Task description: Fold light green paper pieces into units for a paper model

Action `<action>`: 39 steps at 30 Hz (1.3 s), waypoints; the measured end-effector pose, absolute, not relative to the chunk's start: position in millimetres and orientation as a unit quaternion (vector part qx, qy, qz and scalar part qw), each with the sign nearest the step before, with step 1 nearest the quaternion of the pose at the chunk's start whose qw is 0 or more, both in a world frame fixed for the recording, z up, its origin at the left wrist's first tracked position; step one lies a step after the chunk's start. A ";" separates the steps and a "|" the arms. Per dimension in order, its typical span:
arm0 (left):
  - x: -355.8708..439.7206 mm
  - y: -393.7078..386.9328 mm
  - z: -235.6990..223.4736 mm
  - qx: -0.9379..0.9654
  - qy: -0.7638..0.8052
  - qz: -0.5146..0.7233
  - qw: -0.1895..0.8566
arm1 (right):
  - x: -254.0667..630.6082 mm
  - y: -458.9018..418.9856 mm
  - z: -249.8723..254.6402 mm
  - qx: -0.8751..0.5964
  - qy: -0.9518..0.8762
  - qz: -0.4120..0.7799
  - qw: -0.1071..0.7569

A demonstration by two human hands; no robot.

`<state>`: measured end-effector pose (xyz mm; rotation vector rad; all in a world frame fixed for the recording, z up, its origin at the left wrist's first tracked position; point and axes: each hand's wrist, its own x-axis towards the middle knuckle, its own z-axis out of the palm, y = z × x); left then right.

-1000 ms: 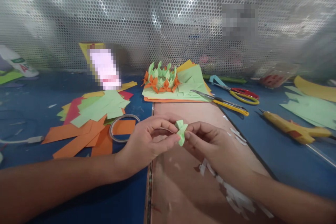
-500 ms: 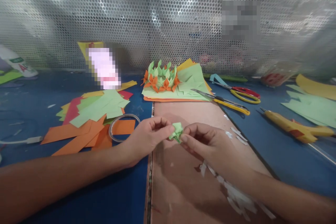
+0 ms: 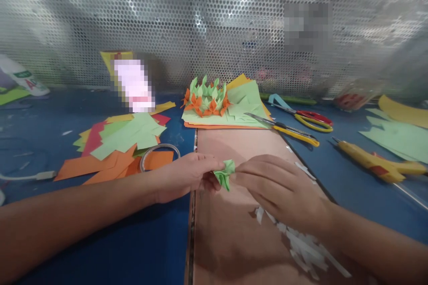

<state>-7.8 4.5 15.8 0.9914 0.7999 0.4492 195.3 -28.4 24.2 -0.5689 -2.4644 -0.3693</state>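
Between my two hands, above the brown board (image 3: 227, 240), is a small folded piece of light green paper (image 3: 225, 174). My left hand (image 3: 192, 173) pinches it from the left with the thumb on top. From the right, the fingertips of my right hand (image 3: 279, 182) press together at the paper's edge; its thumb is hidden behind the fingers. Farther back, a ring of folded green and orange paper pieces (image 3: 207, 100) rests on a stack of coloured sheets (image 3: 227, 120).
Orange strips (image 3: 90, 167), green sheets (image 3: 133, 136) and a tape roll (image 3: 160, 146) lie left. To the right are a utility knife (image 3: 294, 133), scissors (image 3: 312, 121), a yellow glue gun (image 3: 371, 158) and white scraps (image 3: 307, 251). A perforated metal wall (image 3: 167, 18) closes the back.
The folded green paper has been turned and sits slightly lower. My right hand has rolled over so that its back now faces up, and my left hand has flattened a little.
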 end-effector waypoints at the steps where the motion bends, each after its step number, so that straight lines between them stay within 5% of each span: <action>1: -7.9 4.3 16.8 0.464 0.376 0.197 0.778 | 196.2 -29.1 24.5 -0.201 -0.924 -0.162 0.281; 19: -7.7 5.7 12.0 0.473 0.312 0.202 0.799 | 196.9 -21.4 28.4 -0.252 -0.910 -0.198 0.264; 26: -7.0 1.5 3.9 0.537 0.330 0.254 0.734 | 203.1 -15.9 17.6 -0.235 -0.918 -0.236 0.216; 39: -6.6 -1.8 7.6 0.562 0.369 0.245 0.699 | 202.0 -17.2 15.3 -0.249 -0.937 -0.159 0.187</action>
